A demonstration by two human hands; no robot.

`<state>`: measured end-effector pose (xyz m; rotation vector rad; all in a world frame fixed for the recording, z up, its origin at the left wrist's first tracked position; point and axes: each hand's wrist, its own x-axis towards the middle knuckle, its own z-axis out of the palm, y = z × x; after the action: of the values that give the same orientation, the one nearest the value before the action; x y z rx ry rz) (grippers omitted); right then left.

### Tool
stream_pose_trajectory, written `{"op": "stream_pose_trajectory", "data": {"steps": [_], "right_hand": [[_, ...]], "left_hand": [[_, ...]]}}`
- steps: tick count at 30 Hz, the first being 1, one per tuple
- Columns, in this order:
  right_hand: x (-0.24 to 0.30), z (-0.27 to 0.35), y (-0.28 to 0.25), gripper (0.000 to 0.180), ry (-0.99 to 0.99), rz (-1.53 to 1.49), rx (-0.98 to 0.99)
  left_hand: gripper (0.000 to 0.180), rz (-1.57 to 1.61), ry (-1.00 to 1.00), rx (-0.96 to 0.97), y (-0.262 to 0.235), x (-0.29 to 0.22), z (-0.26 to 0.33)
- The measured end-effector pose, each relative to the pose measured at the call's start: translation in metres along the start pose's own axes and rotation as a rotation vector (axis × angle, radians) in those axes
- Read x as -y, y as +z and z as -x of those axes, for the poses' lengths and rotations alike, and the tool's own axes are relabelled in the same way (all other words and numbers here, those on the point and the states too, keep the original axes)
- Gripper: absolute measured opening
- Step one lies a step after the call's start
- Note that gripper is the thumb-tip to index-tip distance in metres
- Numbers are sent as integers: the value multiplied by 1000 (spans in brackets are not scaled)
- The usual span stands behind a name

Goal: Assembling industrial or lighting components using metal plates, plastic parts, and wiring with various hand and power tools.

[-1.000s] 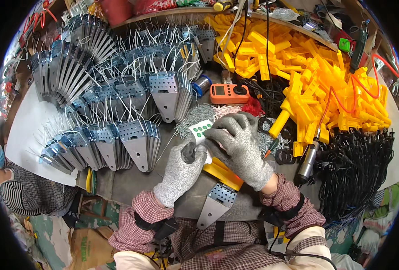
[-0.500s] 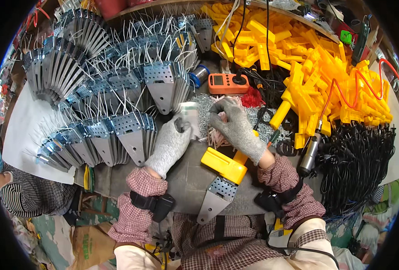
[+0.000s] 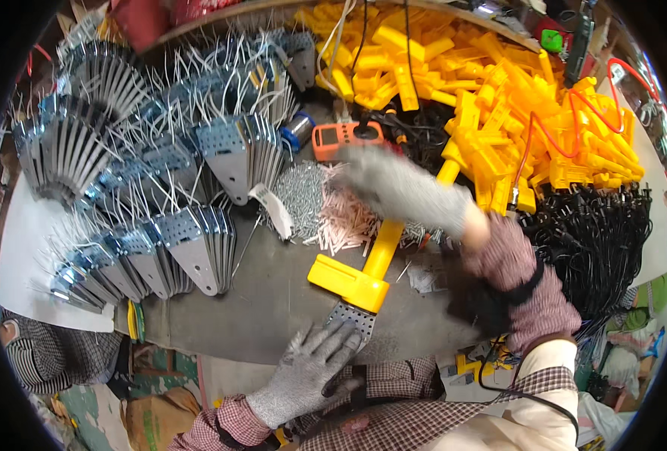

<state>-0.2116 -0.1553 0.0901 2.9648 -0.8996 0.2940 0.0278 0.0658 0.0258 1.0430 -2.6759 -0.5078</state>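
My left hand, in a grey knit glove, lies with fingers stretched over a perforated metal plate near the table's front edge. The plate joins a yellow plastic housing, from which a yellow bar-shaped handle runs away from me. My right hand, gloved too, is smeared by motion above the small parts, just in front of an orange meter; its fingers cannot be made out. Pale pink slim pieces and silvery screws lie heaped below and left of it. A curved white piece leans beside the screws.
Rows of metal plates with white wires stand on the left. Yellow plastic parts are heaped far right, black cables bundled nearer. A metal-bodied tool with a red coiled hose shows past my right forearm. A wire spool stands beside the meter.
My left hand has come back from the screws onto the metal plate. My right hand has lifted and is moving fast near the meter. The white piece now tilts. The view has shifted.
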Motion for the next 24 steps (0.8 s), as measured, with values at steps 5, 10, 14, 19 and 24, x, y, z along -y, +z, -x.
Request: {"op": "stream_pose_trajectory", "data": {"steps": [5, 10, 14, 19, 24], "right_hand": [[-93, -55, -14, 25, 234, 459, 361], [-108, -67, -20, 38, 272, 59, 552], [-87, -62, -21, 33, 431, 303, 219], [30, -52, -62, 24, 293, 33, -123], [198, 15, -59, 41, -400, -271, 264]], "left_hand": [[66, -40, -116, -278, -29, -11, -117], [70, 58, -286, -131, 11, 21, -166], [56, 163, -375, -100, -1, 29, -160], [49, 273, -252, -403, -78, 19, -50], [58, 421, -908, -98, -36, 13, 147]]}}
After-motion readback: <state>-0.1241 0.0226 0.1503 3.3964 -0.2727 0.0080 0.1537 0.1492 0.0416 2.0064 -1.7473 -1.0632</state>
